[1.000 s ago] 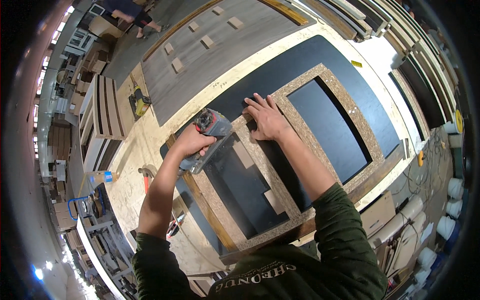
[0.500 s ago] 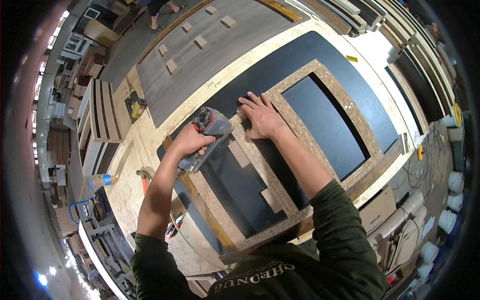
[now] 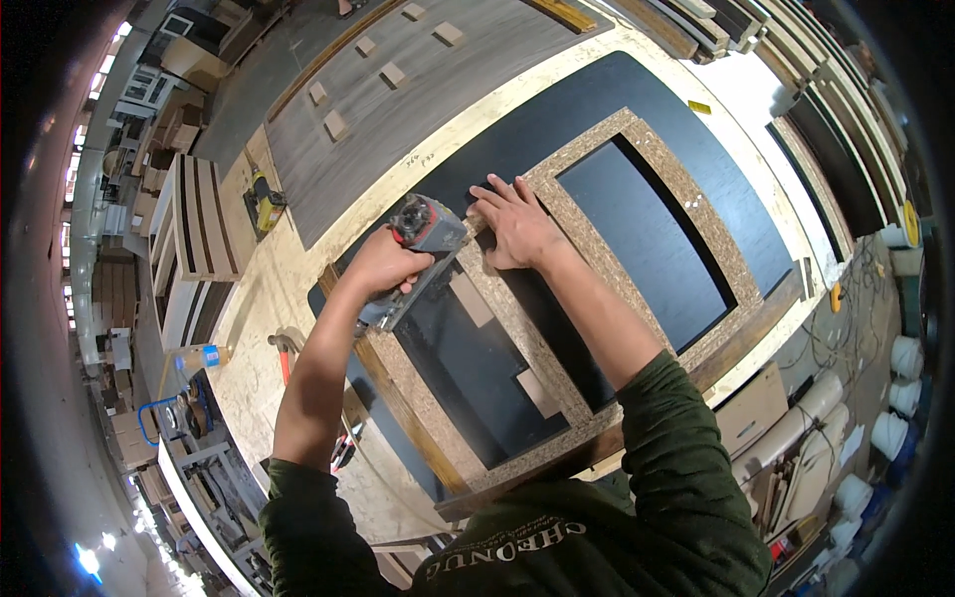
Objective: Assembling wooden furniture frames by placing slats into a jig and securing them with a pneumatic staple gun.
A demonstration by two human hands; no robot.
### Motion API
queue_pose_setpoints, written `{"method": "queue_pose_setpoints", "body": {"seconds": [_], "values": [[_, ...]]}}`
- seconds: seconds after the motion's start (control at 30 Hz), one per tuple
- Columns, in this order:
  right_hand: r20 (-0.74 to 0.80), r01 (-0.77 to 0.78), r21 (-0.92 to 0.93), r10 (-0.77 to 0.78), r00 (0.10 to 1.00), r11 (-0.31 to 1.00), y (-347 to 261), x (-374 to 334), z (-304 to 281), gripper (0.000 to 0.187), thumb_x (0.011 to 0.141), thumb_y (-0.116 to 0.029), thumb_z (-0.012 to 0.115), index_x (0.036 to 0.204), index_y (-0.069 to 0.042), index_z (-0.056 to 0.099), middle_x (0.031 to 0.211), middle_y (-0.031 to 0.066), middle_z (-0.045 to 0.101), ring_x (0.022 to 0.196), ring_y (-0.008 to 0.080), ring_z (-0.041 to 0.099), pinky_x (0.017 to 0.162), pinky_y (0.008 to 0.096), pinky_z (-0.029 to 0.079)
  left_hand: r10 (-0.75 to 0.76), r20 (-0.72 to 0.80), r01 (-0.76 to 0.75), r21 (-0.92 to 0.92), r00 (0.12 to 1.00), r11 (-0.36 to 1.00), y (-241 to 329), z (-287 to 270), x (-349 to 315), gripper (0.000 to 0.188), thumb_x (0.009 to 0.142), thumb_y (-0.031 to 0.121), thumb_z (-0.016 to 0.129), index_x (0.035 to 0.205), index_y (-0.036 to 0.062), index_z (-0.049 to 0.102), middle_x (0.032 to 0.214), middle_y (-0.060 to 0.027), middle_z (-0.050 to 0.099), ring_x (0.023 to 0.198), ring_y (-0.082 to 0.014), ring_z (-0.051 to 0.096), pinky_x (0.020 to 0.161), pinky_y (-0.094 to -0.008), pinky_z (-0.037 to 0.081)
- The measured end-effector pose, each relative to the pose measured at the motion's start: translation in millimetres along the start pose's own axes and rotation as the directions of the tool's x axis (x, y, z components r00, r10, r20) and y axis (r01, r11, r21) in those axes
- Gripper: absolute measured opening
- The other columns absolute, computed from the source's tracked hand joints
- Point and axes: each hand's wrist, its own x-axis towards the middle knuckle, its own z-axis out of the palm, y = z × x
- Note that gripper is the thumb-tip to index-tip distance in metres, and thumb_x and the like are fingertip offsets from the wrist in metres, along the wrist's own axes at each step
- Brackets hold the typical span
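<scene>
"Red on that handle, at the far left: does the hammer (image 3: 282,343) matter?"

"Only as clutter. It lies on the tabletop (image 3: 254,303) just beside the left forearm, so the elbow would do well to swing clear of it."

"And the left hand (image 3: 386,263)?"

"Its fingers are wrapped round the grip of a grey nailer (image 3: 431,225) with red trim. A firm wrist matters there — a tilted body would likely drive a fastener askew. Whether the nose touches the work cannot be told; the tool hides it."

"Next to the right come two tan blocks (image 3: 474,300), don't they?"

"Yes, in the opening, against a crossbar. They look easy to nudge, so a light touch near them is wise."

"Then the right hand (image 3: 517,229)?"

"It holds no tool. Its fingers are spread, not clenched, over the far edge of the chipboard frame (image 3: 583,237). How hard they press cannot be seen. Even pressure would steady the joint, but the hand sits near the nailer — the fingers are safest well out of the nose's line."

"Where does the frame lie?"

"Flat on the dark panel (image 3: 647,234), which shows through its openings. Checking that the edges sit flush before each shot would help."
</scene>
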Motion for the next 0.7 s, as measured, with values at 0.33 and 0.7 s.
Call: {"method": "queue_pose_setpoints", "body": {"seconds": [0.33, 0.7], "values": [[0.020, 0.029, 0.032, -0.030, 0.999, 0.999, 1.0, -0.2, -4.7, 0.070, 0.061, -0.032, 0.074, 0.125, -0.014, 0.052, 0.146, 0.0078, 0.035, 0.141, 0.0300, 0.020, 0.116, 0.0491, 0.012, -0.033, -0.162, 0.048, 0.092, 0.986, 0.995, -15.7, 26.6, -96.3, 0.020, 0.068, 0.015, 0.069, 0.079, -0.0003, 0.064, 0.062, -0.0102, 0.064, 0.055, -0.0165, 0.064, 0.057, -0.0303, 0.050], [0.082, 0.084, 0.004, -0.084, 0.993, 0.996, 3.3, 0.0, -11.0, 0.075, 0.068, -0.032, 0.068, 0.136, -0.015, 0.041, 0.151, 0.0127, 0.025, 0.142, 0.0310, 0.015, 0.115, 0.0505, 0.010, -0.106, -0.459, 0.090, -0.058, 0.882, 0.994, -105.7, 216.7, -325.0, 0.029, 0.067, 0.025, 0.078, 0.085, 0.0050, 0.065, 0.076, -0.0132, 0.067, 0.070, -0.0263, 0.066, 0.063, -0.0349, 0.050]]}}
